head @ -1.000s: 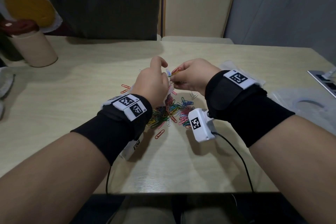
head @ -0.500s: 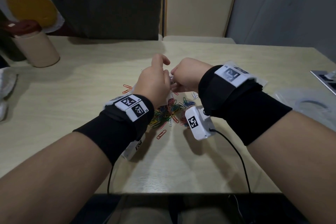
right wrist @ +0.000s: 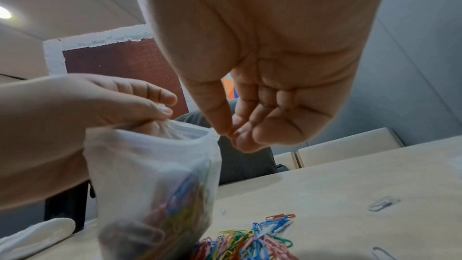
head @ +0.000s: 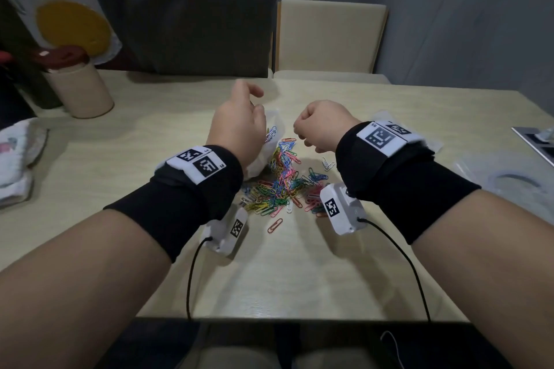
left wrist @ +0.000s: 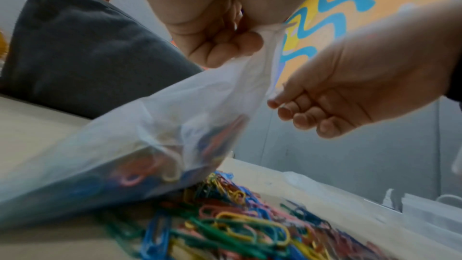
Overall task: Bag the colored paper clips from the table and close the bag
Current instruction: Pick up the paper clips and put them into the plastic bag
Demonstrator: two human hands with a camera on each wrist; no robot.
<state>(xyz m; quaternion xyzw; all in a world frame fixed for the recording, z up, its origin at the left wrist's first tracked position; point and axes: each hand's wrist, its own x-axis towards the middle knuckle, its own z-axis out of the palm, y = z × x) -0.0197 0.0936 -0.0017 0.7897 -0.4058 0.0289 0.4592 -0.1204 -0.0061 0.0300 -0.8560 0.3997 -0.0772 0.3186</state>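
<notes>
A heap of colored paper clips (head: 281,186) lies mid-table between my wrists. My left hand (head: 254,105) pinches the rim of a clear plastic bag (right wrist: 155,175) and holds it upright with its mouth open at the heap's left edge; several clips show inside. In the left wrist view the left hand (left wrist: 237,46) grips the bag (left wrist: 150,135) above the clips (left wrist: 237,224). My right hand (head: 299,129) hovers just right of the bag mouth. The right hand (right wrist: 232,135) has its fingers curled, thumb against fingertips, and no clip shows in it.
A stray orange clip (head: 275,225) and white clips (head: 326,163) lie apart from the heap. A beige cup with a red lid (head: 79,90) and a white cloth (head: 15,159) are at the left. Clear plastic bags (head: 509,183) lie at the right. A chair (head: 326,36) stands behind the table.
My right hand held clips at the bag mouth against the left hand; it has now pulled away to the right with no clips in sight. The left hand still holds the bag.
</notes>
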